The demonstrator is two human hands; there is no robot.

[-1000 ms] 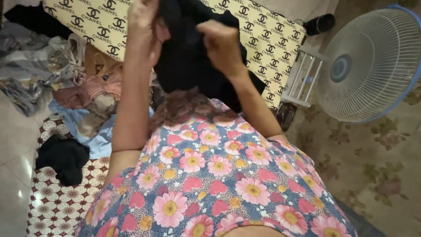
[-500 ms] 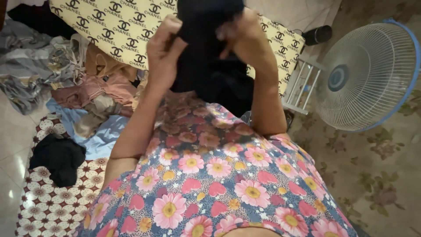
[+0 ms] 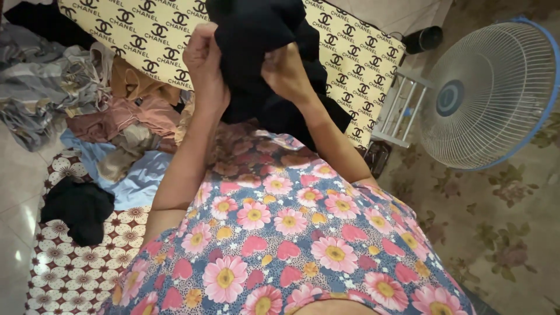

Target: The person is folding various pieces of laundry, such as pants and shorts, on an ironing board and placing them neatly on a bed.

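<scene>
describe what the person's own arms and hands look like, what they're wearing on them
Both arms are bare from the upper arm down; no sleeves reach the forearms. The left hand and right hand wear no gloves, and no rings, watch or bracelet show on the visible sides. The only clothing in view is a garment with a floral print: pink daisies with yellow centres and red hearts on blue.

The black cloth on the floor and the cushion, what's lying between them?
In the head view, a heap of clothes lies between the black cloth on the floor and the patterned cushion.
</scene>
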